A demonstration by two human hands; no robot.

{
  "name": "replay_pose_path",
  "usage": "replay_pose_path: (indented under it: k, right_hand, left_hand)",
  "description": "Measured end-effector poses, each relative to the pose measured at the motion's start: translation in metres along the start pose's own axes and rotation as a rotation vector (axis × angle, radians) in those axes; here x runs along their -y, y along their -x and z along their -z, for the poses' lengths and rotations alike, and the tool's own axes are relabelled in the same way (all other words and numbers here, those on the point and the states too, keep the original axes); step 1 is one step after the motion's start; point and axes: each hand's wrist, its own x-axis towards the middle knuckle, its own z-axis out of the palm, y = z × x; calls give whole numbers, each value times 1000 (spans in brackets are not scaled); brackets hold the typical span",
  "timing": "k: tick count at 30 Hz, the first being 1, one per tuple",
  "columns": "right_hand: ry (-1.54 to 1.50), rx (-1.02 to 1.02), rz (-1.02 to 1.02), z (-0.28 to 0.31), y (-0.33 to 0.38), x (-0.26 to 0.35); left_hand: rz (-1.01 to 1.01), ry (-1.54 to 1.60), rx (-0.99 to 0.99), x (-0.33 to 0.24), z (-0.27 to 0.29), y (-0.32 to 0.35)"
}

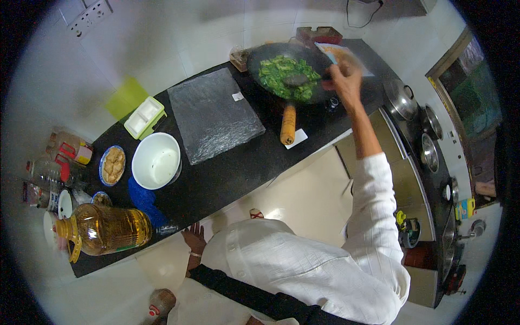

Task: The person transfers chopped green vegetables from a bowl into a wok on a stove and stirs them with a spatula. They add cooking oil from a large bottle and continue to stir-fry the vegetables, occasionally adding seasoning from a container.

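In a dark wok point(257, 59) lie chopped leafy greens point(279, 70). My right hand point(346, 78), slightly blurred, is closed at the wok's right rim around the handle of a cooking spatula, whose dark rounded head point(296, 80) rests among the greens. The wok's wooden handle point(288, 124) points toward me, untouched. Just behind my right hand, partly covered by it, lies a printed packet or sheet point(362, 67). Low by the counter's front edge, my left hand point(195, 238) has its fingers spread and holds nothing. It is nearest to the big bottle of yellow oil point(111, 230).
Left of the wok lies a dark stone-like slab point(214, 114). Beyond it stand a white bowl point(157, 162), a green-and-white container point(145, 118), a plate of pale brown food point(112, 165) and a blue cloth point(143, 197). A lidded metal pot point(400, 100) sits on the right-hand counter.
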Motion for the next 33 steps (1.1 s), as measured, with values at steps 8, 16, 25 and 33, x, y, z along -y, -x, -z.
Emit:
replay_pose_path:
  k: [8, 16, 25, 33]
  right_hand:
    - [100, -25, 73, 12, 31, -57]
    - [43, -152, 75, 6, -15, -24]
    - [121, 4, 118, -18, 52, -75]
    - [-71, -93, 32, -28, 12, -13]
  left_hand:
    - [220, 307, 293, 17, 111, -81]
    - [33, -84, 55, 4, 28, -27]
    - [96, -86, 31, 5, 28, -22]
    - [-7, -200, 251, 13, 43, -40]
